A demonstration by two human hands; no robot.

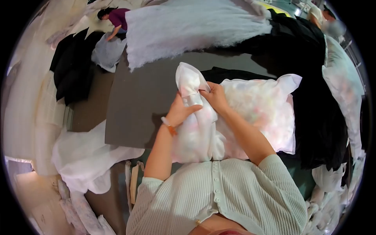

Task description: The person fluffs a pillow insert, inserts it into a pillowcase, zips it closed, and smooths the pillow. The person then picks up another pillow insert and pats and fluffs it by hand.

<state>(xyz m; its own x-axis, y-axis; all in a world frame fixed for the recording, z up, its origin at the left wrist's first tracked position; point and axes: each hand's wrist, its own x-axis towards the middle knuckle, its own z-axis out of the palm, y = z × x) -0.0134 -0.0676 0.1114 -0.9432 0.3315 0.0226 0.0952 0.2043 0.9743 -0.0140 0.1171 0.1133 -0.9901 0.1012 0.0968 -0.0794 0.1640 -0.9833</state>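
Observation:
A white fabric cover (196,129) with pinkish filling showing through stands upright against my chest, its pointed corner at the top. My left hand (181,109) grips its left side, the thumb lying across the front. On the right side of the same cover, my right hand (214,96) pinches the edge near the top corner. Right of my forearm lies a stuffed white pillow (262,111) with pink and yellowish filling visible through the cloth.
Thick white wadding (188,31) covers the far part of the grey table (131,102). Black fabric (313,105) hangs at the right, beside another long pillow (344,86). White cloth (84,156) hangs at the left. A co-worker (117,17) bends at the back left; another person (316,16) is back right.

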